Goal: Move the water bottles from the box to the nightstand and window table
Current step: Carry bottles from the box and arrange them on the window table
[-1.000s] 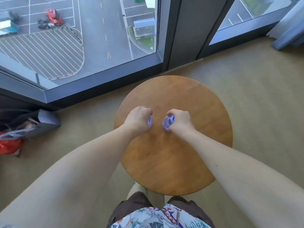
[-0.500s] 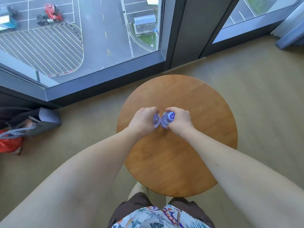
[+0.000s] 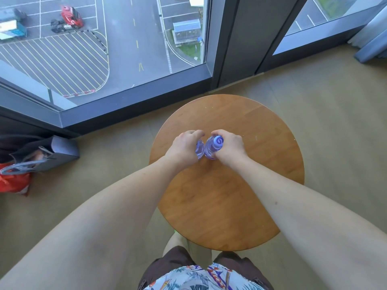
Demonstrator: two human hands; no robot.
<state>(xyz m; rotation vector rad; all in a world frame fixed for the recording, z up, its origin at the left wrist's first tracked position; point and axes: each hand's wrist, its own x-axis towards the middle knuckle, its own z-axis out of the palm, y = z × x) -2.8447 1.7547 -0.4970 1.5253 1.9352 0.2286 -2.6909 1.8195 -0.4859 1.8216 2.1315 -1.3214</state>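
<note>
The person's left hand (image 3: 184, 148) and right hand (image 3: 230, 148) are each curling their fingers round a clear blue-tinted plastic water bottle (image 3: 214, 147), standing side by side mid-top on the round wooden window table (image 3: 251, 185). This pair is seemingly almost delivered, awaiting release; the box and nightstand are lying out of view.

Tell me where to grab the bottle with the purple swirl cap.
Wrap a hand around the right bottle's upper body just under the cap, coming from its right side: it stands upright on the round table, and the other bottle crowds its left.
</note>
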